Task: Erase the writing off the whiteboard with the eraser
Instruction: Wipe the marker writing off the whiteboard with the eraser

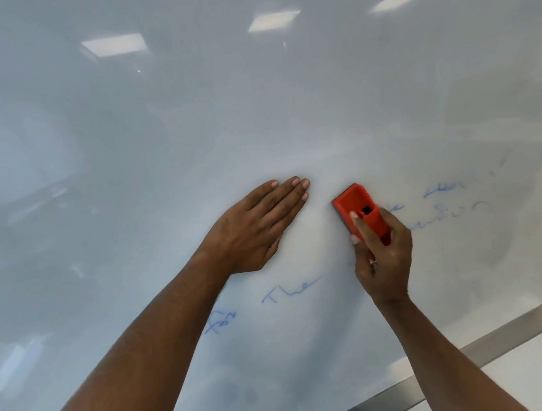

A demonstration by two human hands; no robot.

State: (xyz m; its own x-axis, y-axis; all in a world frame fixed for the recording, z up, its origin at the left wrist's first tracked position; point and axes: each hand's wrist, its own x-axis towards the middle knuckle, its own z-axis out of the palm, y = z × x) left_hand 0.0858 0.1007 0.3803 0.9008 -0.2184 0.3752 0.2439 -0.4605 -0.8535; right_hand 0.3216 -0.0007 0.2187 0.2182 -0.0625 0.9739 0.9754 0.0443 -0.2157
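One glossy white whiteboard fills the view, with one brushed metal strip along its lower edge. One red plastic block eraser is in sight, with one small dark rectangular opening in its back. Two bare hands show: one left hand and one right hand. Four patches of blue marker writing remain: one word reading "The", one scribble by the left forearm, and two faint smeared lines, an upper smeared line and a lower smeared line, right of the eraser. Three bright rectangular ceiling-light reflections sit near the top of the board.
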